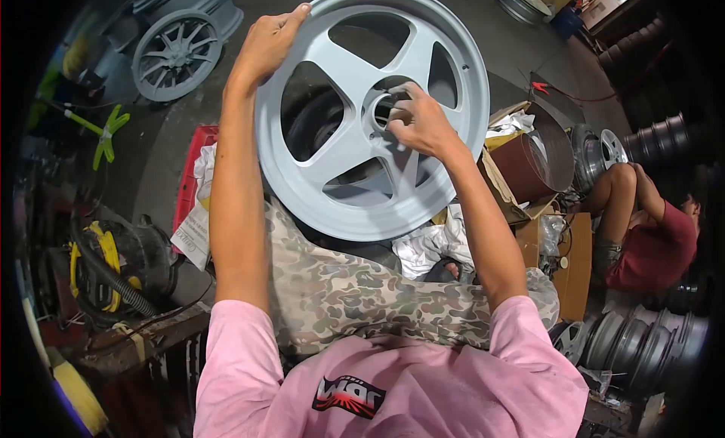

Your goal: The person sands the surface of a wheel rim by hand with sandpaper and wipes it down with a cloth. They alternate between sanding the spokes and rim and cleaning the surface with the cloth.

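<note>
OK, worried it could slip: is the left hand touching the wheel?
Touching: the head view shows the left hand clasping the wheel at its rim.

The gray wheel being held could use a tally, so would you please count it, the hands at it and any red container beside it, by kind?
Gray wheel: 1
Left hand and right hand: 2
Red container: 1
Total: 4

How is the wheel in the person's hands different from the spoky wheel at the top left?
The held wheel has five wide spokes; the spoky wheel has many skinny ones.
The left hand grips the held wheel's rim and the right hand is at its middle; neither hand touches the spoky wheel.
The held wheel looks paler, the spoky wheel darker.
Both are round and greyish.
</note>
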Tool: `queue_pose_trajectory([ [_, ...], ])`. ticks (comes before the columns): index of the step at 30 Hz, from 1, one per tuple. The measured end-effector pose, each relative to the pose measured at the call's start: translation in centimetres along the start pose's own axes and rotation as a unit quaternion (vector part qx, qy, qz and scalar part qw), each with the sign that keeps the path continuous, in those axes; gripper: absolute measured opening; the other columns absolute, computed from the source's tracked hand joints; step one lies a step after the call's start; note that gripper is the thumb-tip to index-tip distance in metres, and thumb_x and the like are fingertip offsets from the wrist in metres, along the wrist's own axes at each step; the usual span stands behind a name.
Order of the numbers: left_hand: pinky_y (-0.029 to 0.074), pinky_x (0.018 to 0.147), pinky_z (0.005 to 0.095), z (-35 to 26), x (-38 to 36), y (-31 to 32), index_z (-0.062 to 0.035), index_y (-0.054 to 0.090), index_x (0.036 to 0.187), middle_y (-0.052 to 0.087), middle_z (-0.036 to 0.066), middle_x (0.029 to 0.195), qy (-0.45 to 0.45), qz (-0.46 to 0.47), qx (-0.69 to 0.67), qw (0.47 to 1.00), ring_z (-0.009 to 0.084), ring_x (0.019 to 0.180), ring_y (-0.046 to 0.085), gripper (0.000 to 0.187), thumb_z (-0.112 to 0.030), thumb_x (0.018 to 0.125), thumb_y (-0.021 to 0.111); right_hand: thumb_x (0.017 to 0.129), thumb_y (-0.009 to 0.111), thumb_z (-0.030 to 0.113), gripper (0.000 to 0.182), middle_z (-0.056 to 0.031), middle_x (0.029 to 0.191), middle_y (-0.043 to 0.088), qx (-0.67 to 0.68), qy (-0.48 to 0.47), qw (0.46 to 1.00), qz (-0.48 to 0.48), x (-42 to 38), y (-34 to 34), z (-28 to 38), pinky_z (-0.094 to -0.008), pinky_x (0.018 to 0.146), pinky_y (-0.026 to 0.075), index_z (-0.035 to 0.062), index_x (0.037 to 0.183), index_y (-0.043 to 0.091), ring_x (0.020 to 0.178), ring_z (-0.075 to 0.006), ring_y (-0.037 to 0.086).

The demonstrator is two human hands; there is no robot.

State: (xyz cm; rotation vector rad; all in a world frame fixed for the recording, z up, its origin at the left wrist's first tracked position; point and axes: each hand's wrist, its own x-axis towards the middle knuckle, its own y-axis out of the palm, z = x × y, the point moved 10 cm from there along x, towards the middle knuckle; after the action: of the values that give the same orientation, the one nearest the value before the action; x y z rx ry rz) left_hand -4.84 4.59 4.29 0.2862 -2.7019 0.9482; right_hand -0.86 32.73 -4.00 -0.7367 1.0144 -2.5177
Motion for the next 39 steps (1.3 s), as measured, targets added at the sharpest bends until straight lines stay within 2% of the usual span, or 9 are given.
queue_pose_trajectory([
  [6, 0.051, 0.089, 0.0297, 0.1, 0.1, 0.3, 0.0032, 0.073, 0.125, 0.074, 0.006, 0.095, 0.023, -0.028, -0.008, 0.999, 0.0125, 0.09, 0.062, 0.06, -0.051, 0.108, 0.055, 0.075, 0.064, 0.019, 0.024, -0.0192, 0.116, 0.066, -0.081, -0.13, 0.984, 0.091, 1.5, 1.8, 3.0, -0.0448, 0.093, 0.055, -0.0011, 0.081, 0.076, 0.101, -0.0405, 0.066],
  [8, 0.041, 0.062, 0.0356, -1.0, -0.3, -0.4, 0.0079, 0.061, 0.082, 0.046, 0.003, 0.064, 0.085, -0.085, -0.059, 0.991, 0.0136, 0.067, 0.042, 0.066, -0.054, 0.105, 0.057, 0.075, 0.066, 0.021, 0.025, -0.0203, 0.113, 0.066, -0.08, -0.063, 0.993, 0.067, 1.4, 1.1, 1.2, -0.0442, 0.092, 0.056, -0.0003, 0.082, 0.078, 0.098, -0.0386, 0.067],
  [11, 0.05, 0.087, 0.0284, -0.2, -0.1, -0.2, 0.0043, 0.073, 0.123, 0.072, 0.005, 0.092, -0.004, 0.015, 0.048, 0.999, 0.0122, 0.088, 0.06, 0.062, -0.052, 0.108, 0.053, 0.076, 0.068, 0.024, 0.028, -0.0208, 0.104, 0.069, -0.041, 0.053, 0.996, 0.051, 0.4, 0.5, -2.4, -0.0417, 0.088, 0.056, -0.0004, 0.084, 0.079, 0.09, -0.0338, 0.069],
  [15, 0.05, 0.085, 0.029, 0.0, 0.4, 0.4, 0.0064, 0.073, 0.119, 0.07, 0.004, 0.089, 0.037, -0.016, -0.007, 0.999, 0.0119, 0.087, 0.058, 0.064, -0.054, 0.108, 0.053, 0.084, 0.067, 0.024, 0.029, -0.013, 0.084, 0.075, 0.119, 0.201, 0.963, 0.137, -4.0, 1.1, -4.9, -0.0342, 0.079, 0.056, -0.0023, 0.09, 0.079, 0.078, -0.0186, 0.071],
  [17, 0.04, 0.062, 0.0359, -0.8, -0.1, -0.8, 0.0067, 0.056, 0.079, 0.044, 0.003, 0.066, 0.096, -0.084, -0.028, 0.991, 0.0142, 0.068, 0.041, 0.067, -0.055, 0.104, 0.057, 0.092, 0.06, 0.011, 0.025, -0.0078, 0.09, 0.076, 0.183, 0.164, 0.966, 0.079, -4.7, -1.3, -3.5, -0.0288, 0.077, 0.054, 0.0002, 0.1, 0.08, 0.084, -0.0141, 0.068],
  [21, 0.04, 0.062, 0.0358, -1.2, -0.2, -0.7, 0.0068, 0.056, 0.079, 0.045, 0.003, 0.065, 0.075, -0.067, -0.048, 0.994, 0.0139, 0.068, 0.041, 0.067, -0.055, 0.104, 0.058, 0.088, 0.063, 0.003, 0.023, -0.0118, 0.098, 0.074, 0.021, -0.017, 0.993, -0.119, -4.6, -6.9, -2.0, -0.035, 0.085, 0.056, 0.0016, 0.105, 0.078, 0.096, -0.0253, 0.072],
  [23, 0.05, 0.086, 0.0308, -0.8, -0.5, -0.3, 0.0067, 0.073, 0.117, 0.07, 0.006, 0.088, 0.02, -0.014, 0.009, 1.0, 0.0123, 0.088, 0.059, 0.068, -0.058, 0.106, 0.054, 0.087, 0.068, 0.009, 0.032, -0.0155, 0.118, 0.068, -0.272, -0.213, 0.938, -0.015, -5.8, -3.1, 0.5, -0.0416, 0.096, 0.052, 0.0003, 0.118, 0.073, 0.113, -0.0331, 0.064],
  [36, 0.05, 0.092, 0.0331, -1.1, -0.7, -1.2, 0.0015, 0.073, 0.125, 0.077, 0.013, 0.1, -0.006, -0.03, 0.056, 0.998, 0.0175, 0.096, 0.065, 0.068, -0.061, 0.104, 0.054, 0.099, 0.057, 0.019, 0.028, -0.0142, 0.088, 0.073, 0.224, 0.259, 0.939, -0.005, -13.1, 1.9, -4.4, -0.034, 0.076, 0.05, -0.0024, 0.105, 0.074, 0.077, -0.0196, 0.063],
  [39, 0.05, 0.094, 0.0332, 1.0, 0.1, -1.5, 0.0, 0.073, 0.126, 0.076, 0.014, 0.103, -0.028, -0.025, 0.102, 0.994, 0.0182, 0.099, 0.065, 0.067, -0.061, 0.105, 0.053, 0.092, 0.061, 0.018, 0.026, -0.0148, 0.11, 0.073, 0.11, 0.128, 0.982, -0.085, -14.9, -0.5, -3.7, -0.0361, 0.077, 0.054, 0.0, 0.099, 0.078, 0.079, -0.0239, 0.068],
])
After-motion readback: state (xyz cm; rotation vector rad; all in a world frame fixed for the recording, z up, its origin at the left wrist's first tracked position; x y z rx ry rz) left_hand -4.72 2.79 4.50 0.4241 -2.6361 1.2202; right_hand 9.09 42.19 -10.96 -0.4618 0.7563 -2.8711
